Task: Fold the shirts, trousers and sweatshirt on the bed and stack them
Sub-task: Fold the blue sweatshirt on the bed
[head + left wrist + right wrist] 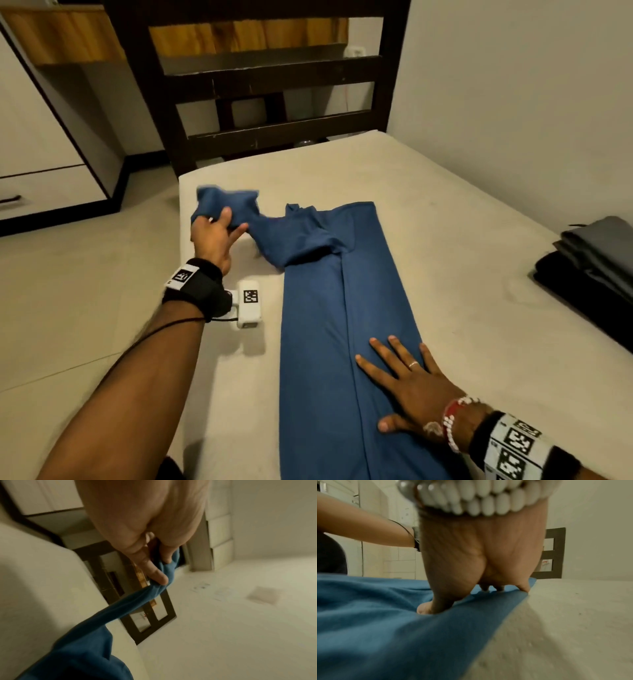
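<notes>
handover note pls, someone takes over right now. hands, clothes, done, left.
Left hand: grips the bunched sleeve end of the blue shirt, lifted off the bed.
Right hand: flat, fingers spread, pressing the shirt's near right part.
Shirt: lies lengthwise mid-bed, one side already folded in.
Done: a dark folded stack at the bed's right edge.
Left: lay the sleeve in, fold the shirt up, put it on the stack. No other unfolded clothes in view.
</notes>
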